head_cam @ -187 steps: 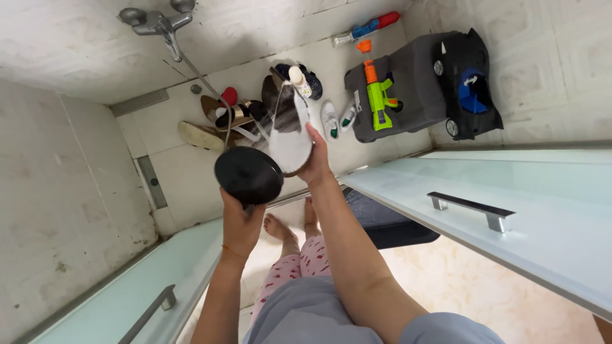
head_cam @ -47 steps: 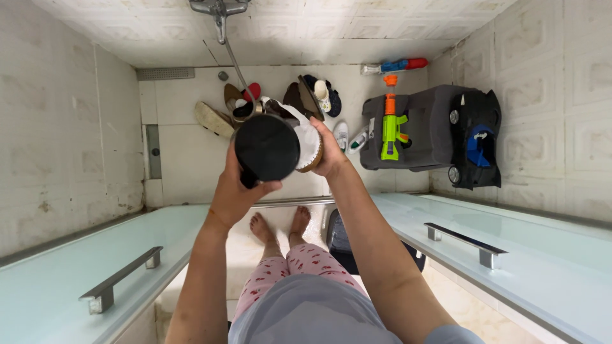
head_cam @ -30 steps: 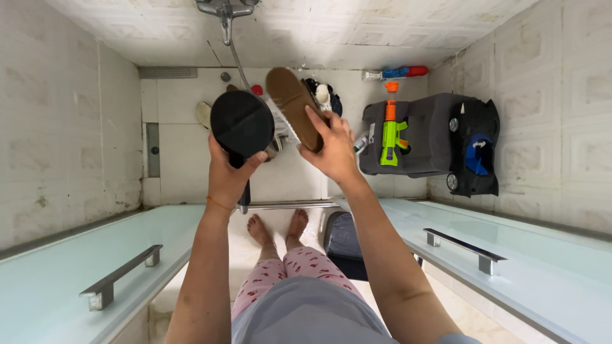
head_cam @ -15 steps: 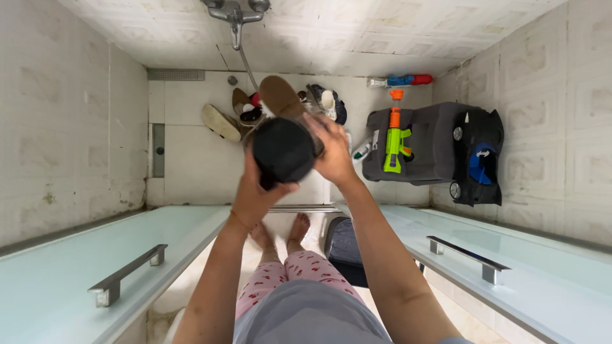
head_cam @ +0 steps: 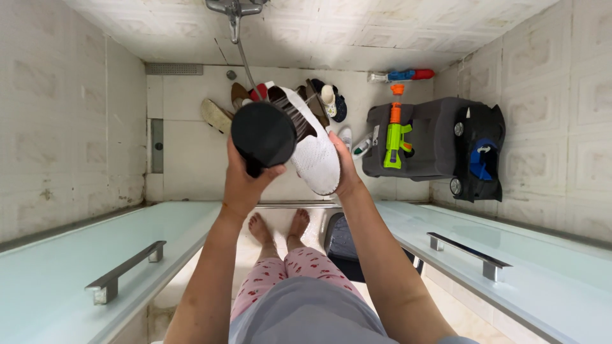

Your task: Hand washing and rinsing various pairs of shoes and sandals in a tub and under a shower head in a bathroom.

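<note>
Left hand (head_cam: 245,185) gripped a black round shower head (head_cam: 263,134) by its handle, held up just left of a white knit shoe (head_cam: 312,153). Right hand (head_cam: 344,169) clasped that shoe from the right, upper facing the camera; spray seemed to reach it. Other shoes (head_cam: 220,114) lay on the far floor beside a green toy water gun (head_cam: 393,137).
</note>
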